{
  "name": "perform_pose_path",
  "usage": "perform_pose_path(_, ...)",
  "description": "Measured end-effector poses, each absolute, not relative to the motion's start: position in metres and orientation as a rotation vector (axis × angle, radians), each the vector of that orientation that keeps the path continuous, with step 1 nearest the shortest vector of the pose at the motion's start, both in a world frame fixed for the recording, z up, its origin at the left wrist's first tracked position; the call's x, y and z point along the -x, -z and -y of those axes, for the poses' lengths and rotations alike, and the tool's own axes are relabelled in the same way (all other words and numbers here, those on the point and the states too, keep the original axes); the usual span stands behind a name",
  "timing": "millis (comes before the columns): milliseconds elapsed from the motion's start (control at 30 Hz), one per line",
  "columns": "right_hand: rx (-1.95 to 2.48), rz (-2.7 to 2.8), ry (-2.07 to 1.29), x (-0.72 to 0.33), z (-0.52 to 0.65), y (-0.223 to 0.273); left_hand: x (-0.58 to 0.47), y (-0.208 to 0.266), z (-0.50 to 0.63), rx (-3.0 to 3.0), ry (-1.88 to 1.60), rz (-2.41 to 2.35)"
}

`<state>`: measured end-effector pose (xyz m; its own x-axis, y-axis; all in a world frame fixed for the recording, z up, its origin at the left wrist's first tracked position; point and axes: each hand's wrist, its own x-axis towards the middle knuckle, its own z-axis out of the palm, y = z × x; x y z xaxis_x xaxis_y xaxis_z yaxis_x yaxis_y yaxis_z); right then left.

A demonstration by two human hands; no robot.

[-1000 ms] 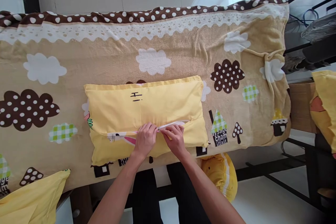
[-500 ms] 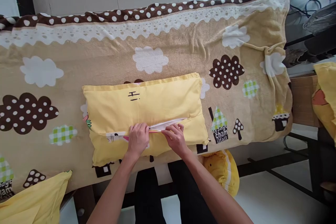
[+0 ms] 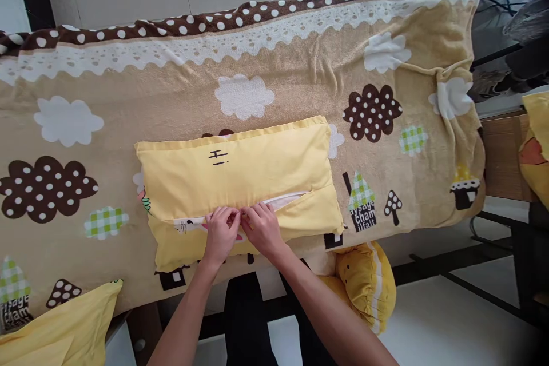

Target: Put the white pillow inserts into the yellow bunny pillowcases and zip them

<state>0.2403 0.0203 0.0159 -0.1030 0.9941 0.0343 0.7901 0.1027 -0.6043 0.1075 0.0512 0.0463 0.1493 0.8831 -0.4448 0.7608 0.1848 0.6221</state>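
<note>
A yellow pillowcase [image 3: 274, 166] with "Hi" printed on it lies on the blanket, its long edge towards me. Across its near part runs a slit-like opening [image 3: 285, 200], showing white to the right of my hands. My left hand [image 3: 222, 233] pinches the edge of the opening near the middle. Right beside it, my right hand [image 3: 262, 229] pinches the same edge, fingertips almost touching the left ones. Whatever small part lies between the fingertips is hidden. A white printed animal face [image 3: 189, 224] shows left of my hands.
A tan blanket [image 3: 171, 103] with clouds and polka dots covers the surface beneath. Another yellow pillow [image 3: 81, 320] lies at the lower left. A round yellow plush [image 3: 369, 283] sits below the near edge. Yellow fabric [image 3: 536, 148] and a wooden box [image 3: 504, 151] stand at the right.
My right hand has moved left along the opening, from its right part to beside my left hand. The left hand stays near the same spot.
</note>
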Motion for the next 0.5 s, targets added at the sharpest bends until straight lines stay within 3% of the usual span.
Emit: perform_pose_path(500,1.973,1.883,-0.425,-0.255,-0.014,-0.017,-0.08,-0.031,-0.047,-2.48,-0.261,-1.293)
